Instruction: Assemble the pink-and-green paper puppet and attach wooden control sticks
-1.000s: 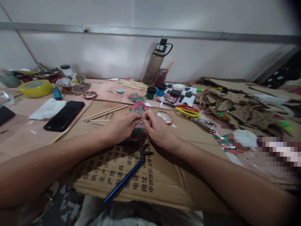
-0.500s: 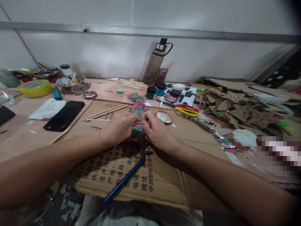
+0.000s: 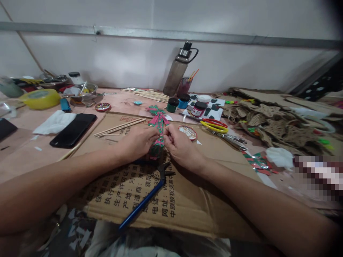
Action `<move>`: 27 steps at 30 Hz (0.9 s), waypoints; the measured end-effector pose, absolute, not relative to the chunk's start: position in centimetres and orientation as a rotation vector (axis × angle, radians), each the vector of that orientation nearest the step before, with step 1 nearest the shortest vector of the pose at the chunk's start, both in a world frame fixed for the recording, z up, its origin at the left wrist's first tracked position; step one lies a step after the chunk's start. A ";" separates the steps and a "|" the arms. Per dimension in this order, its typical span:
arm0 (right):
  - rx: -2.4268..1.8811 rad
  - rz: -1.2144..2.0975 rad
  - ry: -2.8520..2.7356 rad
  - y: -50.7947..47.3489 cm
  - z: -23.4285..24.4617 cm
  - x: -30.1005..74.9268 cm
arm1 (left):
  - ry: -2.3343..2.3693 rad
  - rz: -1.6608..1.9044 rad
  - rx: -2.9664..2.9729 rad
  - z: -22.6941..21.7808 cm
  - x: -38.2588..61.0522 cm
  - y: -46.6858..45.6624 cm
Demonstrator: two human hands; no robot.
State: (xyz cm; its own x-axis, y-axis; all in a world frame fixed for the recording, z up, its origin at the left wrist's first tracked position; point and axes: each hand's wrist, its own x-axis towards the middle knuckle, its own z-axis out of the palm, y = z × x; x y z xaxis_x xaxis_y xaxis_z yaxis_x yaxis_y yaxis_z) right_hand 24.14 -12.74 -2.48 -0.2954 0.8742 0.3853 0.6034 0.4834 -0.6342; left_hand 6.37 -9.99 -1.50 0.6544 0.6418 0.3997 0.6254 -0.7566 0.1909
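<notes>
A green and pink decorated craft figure (image 3: 158,142), with a bow-like pink part near its top and small shiny dots, stands or lies on a cardboard sheet (image 3: 214,203). My left hand (image 3: 140,142) is closed in a pinch at its left side. On the other side, my right hand (image 3: 180,148) is also pinched, its fingertips beside the figure. What lies between the fingertips is too small to make out. Blue-handled pliers (image 3: 146,201) rest on the cardboard just below both hands.
Thin wooden sticks (image 3: 119,127) lie left of the hands, with a black phone (image 3: 73,130) beyond. To the right are a lid of beads (image 3: 188,132), scissors (image 3: 214,125), and brown fabric pieces (image 3: 254,117). Paint jars (image 3: 173,105) and a tilted bottle (image 3: 176,73) stand behind.
My fingertips have drawn slightly apart over the craft figure, showing more of its middle. Both hands stay in a pinch, and the pliers have not moved.
</notes>
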 end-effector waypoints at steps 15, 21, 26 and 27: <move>-1.254 0.653 -1.920 -13.2 -2.8 23.7 | 0.979 0.832 2.838 -2.1 6.0 -10.1; -1.263 0.573 -1.991 -12.9 -2.2 24.0 | 0.996 0.804 2.808 -1.4 6.2 -10.0; -1.260 0.501 -2.015 -12.8 -2.2 24.1 | 1.033 0.719 2.798 -1.0 6.3 -10.0; -1.244 0.496 -2.020 -12.8 -2.3 24.1 | 1.033 0.724 2.799 -1.0 6.3 -10.0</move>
